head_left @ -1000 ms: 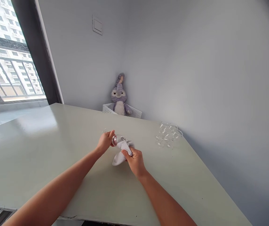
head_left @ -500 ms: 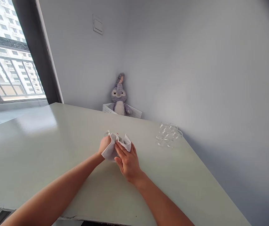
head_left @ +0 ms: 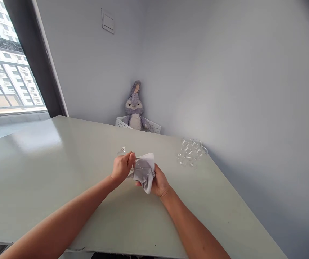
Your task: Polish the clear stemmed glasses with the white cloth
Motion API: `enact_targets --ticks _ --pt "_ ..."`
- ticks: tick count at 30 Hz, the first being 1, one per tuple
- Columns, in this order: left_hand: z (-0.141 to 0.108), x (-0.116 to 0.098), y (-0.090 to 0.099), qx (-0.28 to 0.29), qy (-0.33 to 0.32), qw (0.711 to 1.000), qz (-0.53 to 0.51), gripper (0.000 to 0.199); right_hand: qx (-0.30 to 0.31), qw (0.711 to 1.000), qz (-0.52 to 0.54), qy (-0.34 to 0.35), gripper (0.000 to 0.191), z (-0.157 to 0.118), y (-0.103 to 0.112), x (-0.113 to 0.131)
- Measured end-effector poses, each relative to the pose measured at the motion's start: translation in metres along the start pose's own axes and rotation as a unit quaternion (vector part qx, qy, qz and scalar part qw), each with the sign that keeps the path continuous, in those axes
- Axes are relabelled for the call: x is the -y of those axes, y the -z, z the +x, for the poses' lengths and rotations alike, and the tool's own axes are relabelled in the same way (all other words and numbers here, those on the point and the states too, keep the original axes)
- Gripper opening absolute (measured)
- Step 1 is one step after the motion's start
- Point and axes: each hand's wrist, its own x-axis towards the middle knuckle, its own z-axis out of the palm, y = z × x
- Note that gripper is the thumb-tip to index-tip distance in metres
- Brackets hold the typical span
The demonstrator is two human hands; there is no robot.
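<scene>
While the right hand (head_left: 160, 181) holds a pale cloth (head_left: 150, 160), the left hand (head_left: 121, 168) grips a glass (head_left: 142, 168).
Other glasses (head_left: 189, 148) cluster on the worktop (head_left: 211, 205).

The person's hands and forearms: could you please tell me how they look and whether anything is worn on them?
The left hand and right hand are ungloved. The left forearm and right forearm show no sleeve, watch or bracelet. Rings cannot be ruled out, as each hand is partly hidden.
</scene>
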Motion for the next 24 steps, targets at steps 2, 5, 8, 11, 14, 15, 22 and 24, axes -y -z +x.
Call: enact_targets --ticks 2,5,8,11,14,15,22,24 --pt "0.002 0.004 0.0 -0.011 0.014 1.0 -0.003 0.048 -0.027 0.999 0.016 0.037 0.045 0.001 -0.006 -0.007" --pt "0.0 0.008 -0.003 -0.009 -0.032 0.999 -0.014 0.044 -0.084 0.993 0.044 0.071 0.039 0.006 -0.009 -0.018" --pt "-0.003 0.008 -0.01 0.0 -0.075 0.997 -0.01 0.04 -0.141 0.984 0.067 0.09 0.033 0.009 -0.006 -0.022" --pt "-0.005 0.007 -0.015 0.022 -0.085 0.996 0.009 0.032 -0.191 0.97 0.013 0.151 0.028 0.008 -0.001 -0.015" --pt "-0.004 0.007 -0.014 0.022 -0.122 0.991 0.052 0.033 -0.267 0.933 -0.095 0.223 0.025 0.004 0.006 -0.001" --pt "-0.003 0.006 -0.012 0.008 -0.142 0.987 0.07 0.034 -0.292 0.918 -0.133 0.234 0.025 0.003 0.008 0.003" --pt "0.011 0.014 0.003 0.005 -0.235 0.962 0.14 0.036 -0.262 0.882 -0.307 0.242 0.026 -0.002 0.013 0.015" --pt "0.013 0.019 0.0 0.088 -0.217 0.964 0.122 0.026 -0.24 0.883 -0.328 0.236 0.025 -0.002 0.01 0.014"
